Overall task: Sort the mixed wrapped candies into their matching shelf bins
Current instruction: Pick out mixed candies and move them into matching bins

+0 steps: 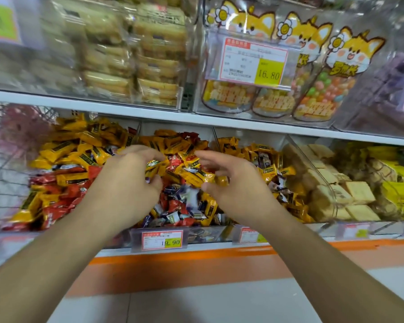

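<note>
Two bare hands reach into the middle bin (135, 231) of the lower shelf, centre of the frame. Left hand (128, 180): fingers curled down over the heap of wrapped candies (184, 169), thumb tucked below; whether it has hold of a piece cannot be told. Right hand (233, 183): fingers spread and loosely bent, thumb apart, resting on the heap; no piece plainly gripped.

Contents, middle bin: small pillow-shaped candies in glossy crinkled foil, yellow, red and some purple-white, heaped loosely together and mounded to the front lip. The purple ones just below the hands are blurred.

Left bin (56, 173): the same foil pieces, yellow on top, red lower. Right of centre, a further bin (268, 164) of mostly yellow pieces, parted from the middle one by a clear slanted divider (216, 138).

Edges: clear plastic front wall carrying a price tag (161, 240) reading 19.90; an orange strip (196, 255) runs beneath the shelf front. Open room lies only above the heaps, under the white upper shelf (149, 114).

Surroundings: pale rectangular wafer blocks (350, 197), matte, at the right; flat wrapped biscuits (126, 66) at upper left; clear pouches with cartoon fox prints (312, 73) and round coloured sweets at upper right, behind a tag (254, 64) reading 16.80. Wire mesh (3, 164) at the far left edge.
</note>
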A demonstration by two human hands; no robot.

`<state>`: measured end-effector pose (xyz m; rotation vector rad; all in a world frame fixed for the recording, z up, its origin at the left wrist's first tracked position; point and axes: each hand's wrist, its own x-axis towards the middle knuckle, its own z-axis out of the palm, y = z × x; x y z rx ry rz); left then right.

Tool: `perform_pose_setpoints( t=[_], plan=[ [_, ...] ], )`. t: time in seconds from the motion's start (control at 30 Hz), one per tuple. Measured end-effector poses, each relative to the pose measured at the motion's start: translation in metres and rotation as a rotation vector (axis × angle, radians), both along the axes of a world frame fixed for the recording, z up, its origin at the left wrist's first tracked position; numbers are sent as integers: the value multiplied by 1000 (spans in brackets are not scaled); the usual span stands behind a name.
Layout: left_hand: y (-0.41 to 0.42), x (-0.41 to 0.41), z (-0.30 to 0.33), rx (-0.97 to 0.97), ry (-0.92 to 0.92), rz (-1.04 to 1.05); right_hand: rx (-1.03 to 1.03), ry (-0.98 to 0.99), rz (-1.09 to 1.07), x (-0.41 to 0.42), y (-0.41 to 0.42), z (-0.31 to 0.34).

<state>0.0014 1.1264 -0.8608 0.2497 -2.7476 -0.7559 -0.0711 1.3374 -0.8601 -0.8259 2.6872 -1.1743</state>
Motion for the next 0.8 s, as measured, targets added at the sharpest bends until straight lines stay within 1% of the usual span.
perform_pose_setpoints(
  t=[0.07,0.17,0.27,0.37,0.43,0.53,0.6,0.67,0.8],
  plan=[
    [8,0,0,8,24,-64,-9,25,-36,-9,5,1],
    [26,-2,-4,-5,41,-188,-16,77,-183,-29,32,-4],
    [45,-9,-13,-30,-2,-353,137,150,-328,-50,66,-15],
    [63,-18,-22,-5,-79,-442,308,146,-366,-70,89,-26],
    [72,-22,-26,-5,-115,-473,389,139,-338,-78,96,-31],
    [80,-28,-31,-1,-136,-485,452,88,-306,-84,102,-38],
    [81,-30,-32,-3,-127,-478,484,129,-307,-83,104,-37],
    [81,-31,-31,-5,-119,-472,476,189,-343,-84,108,-33],
    [80,-32,-30,7,-115,-463,440,235,-385,-93,108,-33]
  ],
)
